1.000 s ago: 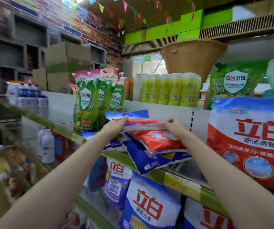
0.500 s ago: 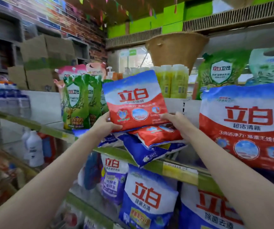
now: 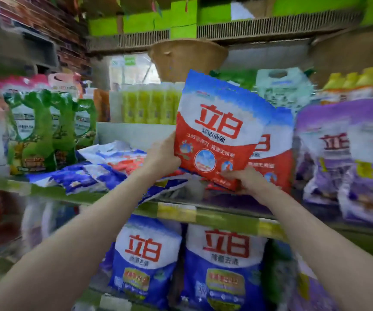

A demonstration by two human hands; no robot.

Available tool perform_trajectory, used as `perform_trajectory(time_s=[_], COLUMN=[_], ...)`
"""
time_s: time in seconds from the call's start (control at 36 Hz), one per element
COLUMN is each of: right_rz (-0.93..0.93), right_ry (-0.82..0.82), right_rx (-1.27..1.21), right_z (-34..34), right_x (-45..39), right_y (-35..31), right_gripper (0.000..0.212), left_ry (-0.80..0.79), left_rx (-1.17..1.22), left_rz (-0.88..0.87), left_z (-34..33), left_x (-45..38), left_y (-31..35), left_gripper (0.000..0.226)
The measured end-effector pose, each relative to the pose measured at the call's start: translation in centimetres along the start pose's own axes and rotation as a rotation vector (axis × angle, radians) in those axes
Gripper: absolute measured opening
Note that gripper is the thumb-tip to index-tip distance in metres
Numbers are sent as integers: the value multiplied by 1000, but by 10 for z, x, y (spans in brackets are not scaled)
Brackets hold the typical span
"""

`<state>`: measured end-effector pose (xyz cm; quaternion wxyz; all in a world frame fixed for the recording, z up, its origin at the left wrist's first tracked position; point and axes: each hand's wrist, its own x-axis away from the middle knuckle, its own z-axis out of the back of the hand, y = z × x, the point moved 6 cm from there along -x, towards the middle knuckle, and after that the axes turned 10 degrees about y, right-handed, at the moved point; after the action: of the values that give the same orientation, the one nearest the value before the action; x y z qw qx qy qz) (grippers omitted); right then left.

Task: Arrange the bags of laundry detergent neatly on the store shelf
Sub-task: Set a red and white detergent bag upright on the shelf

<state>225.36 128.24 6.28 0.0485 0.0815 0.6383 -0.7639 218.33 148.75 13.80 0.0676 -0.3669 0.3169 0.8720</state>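
Step in hand: standing a bag upright in its row on the green-edged middle shelf (image 3: 221, 217). The red, white and blue plastic detergent bag (image 3: 217, 131) is held upright but tilted, its top leaning left, directly in front of a matching red-and-white bag (image 3: 275, 149) already standing behind it. Its lower edge sits just above the shelf — contact with the shelf cannot be confirmed.

The left hand (image 3: 162, 159) grips the bag's lower left edge, fingers curled behind it and thumb at the front. The right hand (image 3: 247, 179) pinches the bottom right corner between thumb and fingers.

Judgement: the next move calls for squaring the bag, seating its base on the shelf and pressing it back flush against the matching bag, without toppling that one or the purple bags (image 3: 347, 158) just beside it on the right.

Condition of the bag: glossy, soft-sided, well filled, slightly creased; print faces outward. It will likely slump unless leaned on its neighbour.

Outstanding — a loose heap of blue and red bags (image 3: 104, 167) lies flat on the same shelf to the left, not yet stood up.
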Motion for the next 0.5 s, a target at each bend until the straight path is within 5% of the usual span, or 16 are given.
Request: perform_trajectory(time_s=[0.19,0.33,0.5], right_rz=[76,115,155], right_ry=[176,174,188], right_rx=[184,361,489], right_z=[102,129,124], right_x=[28,14,33], right_y=[10,52,34], right_gripper=[45,81,59], left_ry=[-162,-260,-205], left_rx=[39,107,239], left_rz=[49,239,348], left_z=[-91,-129,-129], left_x=[26,40,40], left_y=[34,24,20], left_gripper=[69,68,60])
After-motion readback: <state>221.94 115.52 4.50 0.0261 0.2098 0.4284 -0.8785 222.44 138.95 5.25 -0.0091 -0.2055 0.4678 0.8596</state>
